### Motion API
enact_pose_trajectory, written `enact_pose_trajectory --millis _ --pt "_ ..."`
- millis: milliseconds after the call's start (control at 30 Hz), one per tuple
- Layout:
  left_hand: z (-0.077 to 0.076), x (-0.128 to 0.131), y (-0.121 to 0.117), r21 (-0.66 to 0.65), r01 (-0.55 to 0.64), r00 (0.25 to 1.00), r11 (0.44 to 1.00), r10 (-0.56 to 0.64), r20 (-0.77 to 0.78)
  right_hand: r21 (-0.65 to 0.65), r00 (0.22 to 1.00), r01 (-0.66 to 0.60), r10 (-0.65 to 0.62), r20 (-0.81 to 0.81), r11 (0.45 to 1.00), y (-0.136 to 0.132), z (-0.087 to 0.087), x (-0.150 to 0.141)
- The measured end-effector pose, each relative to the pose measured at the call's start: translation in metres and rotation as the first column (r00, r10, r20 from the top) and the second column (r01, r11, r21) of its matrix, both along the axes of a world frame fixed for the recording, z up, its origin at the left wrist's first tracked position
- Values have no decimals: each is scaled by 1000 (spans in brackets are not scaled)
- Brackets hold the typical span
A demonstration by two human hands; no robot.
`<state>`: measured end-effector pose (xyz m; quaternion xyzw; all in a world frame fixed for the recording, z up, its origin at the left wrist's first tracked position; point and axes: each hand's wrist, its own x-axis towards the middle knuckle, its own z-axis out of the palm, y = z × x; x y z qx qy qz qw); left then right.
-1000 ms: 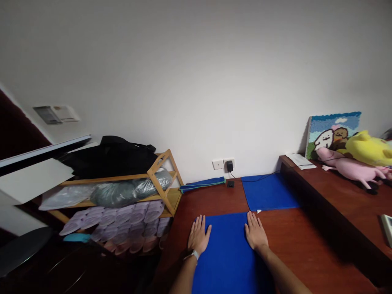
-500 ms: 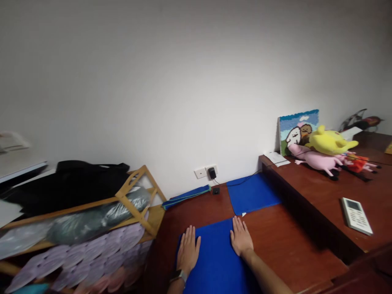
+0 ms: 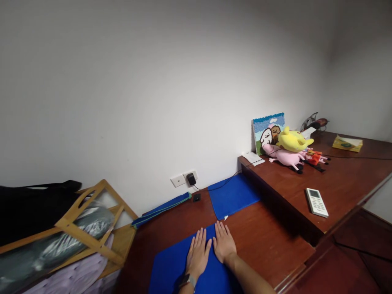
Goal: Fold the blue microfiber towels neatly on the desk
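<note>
A blue cloth [image 3: 168, 261] lies spread on the brown wooden desk [image 3: 260, 241] in front of me. My left hand [image 3: 198, 254] rests flat on its middle, fingers stretched out, with a watch on the wrist. Close beside it, my right hand [image 3: 224, 243] lies flat along the cloth's far right part, fingers out. Neither hand grips anything. Behind them lies a second blue cloth [image 3: 232, 196], with a small white tag at its near edge. A folded blue cloth with green edging [image 3: 162, 210] lies along the wall.
Left of the desk stands a wooden rack [image 3: 92, 228] with a black bag [image 3: 33, 208]. A black plug [image 3: 191, 179] sits in the wall socket. On the raised right desk part lie a white remote [image 3: 317, 202], plush toys [image 3: 294, 141], a dog picture [image 3: 269, 130] and a yellow tissue pack [image 3: 347, 143].
My view has turned to the right. My left hand has slid right across the cloth, closer to my right hand. Both hands stay flat, and more of the right desk shows.
</note>
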<state>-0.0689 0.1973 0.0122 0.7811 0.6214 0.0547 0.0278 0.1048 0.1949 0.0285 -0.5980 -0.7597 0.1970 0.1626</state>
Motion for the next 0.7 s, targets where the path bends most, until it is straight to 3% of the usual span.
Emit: enact_pose_trajectory --millis 167,333,433,700 --pt "-7 -78 -14 48 -168 984 985 171 -57 -23 1000 15 -14 13 1000 2 -5 -3" --pt "-9 -144 -35 92 -280 951 955 290 -110 -38 997 37 -34 62 999 -4 4 -2" --pt "-9 -157 -44 121 -310 942 943 322 -97 -44 994 46 -42 103 998 -8 7 -2" --pt "-9 -147 -50 127 -320 943 939 328 -54 -3 985 51 -50 166 999 -10 -2 -3"
